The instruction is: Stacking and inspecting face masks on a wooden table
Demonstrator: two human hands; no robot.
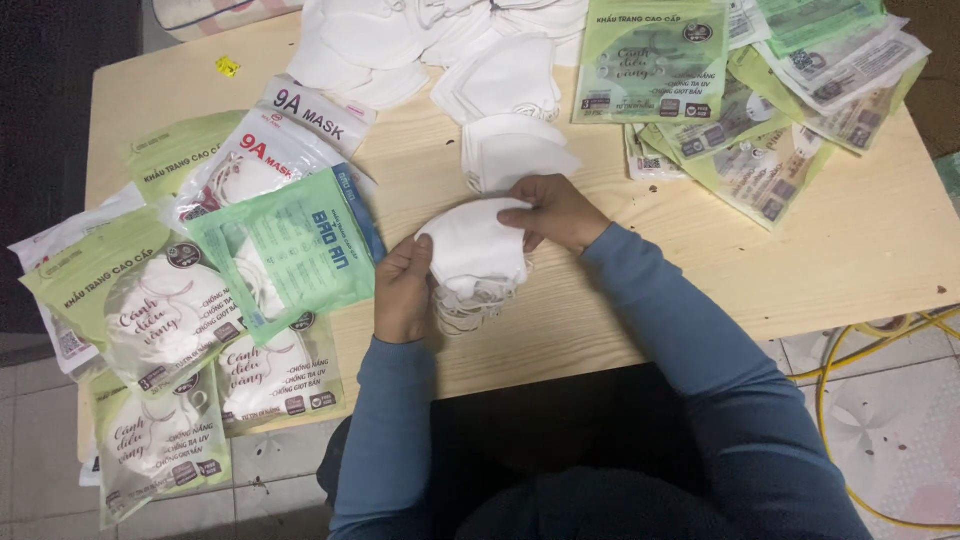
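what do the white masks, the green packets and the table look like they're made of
White masks, held by the left hand and right hand: likely soft non-woven fabric, matte, with creased folds and thin ear loops.
Green packets: seemingly thin plastic film, glossy, with glare, wrinkles and clear windows showing masks inside.
Table: pale wood, probably pine board, with visible grain lines and a dull finish.

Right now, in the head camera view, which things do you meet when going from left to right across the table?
Filled green packets → left hand → stack of white masks → right hand → flat green packets → yellow cable on the floor.
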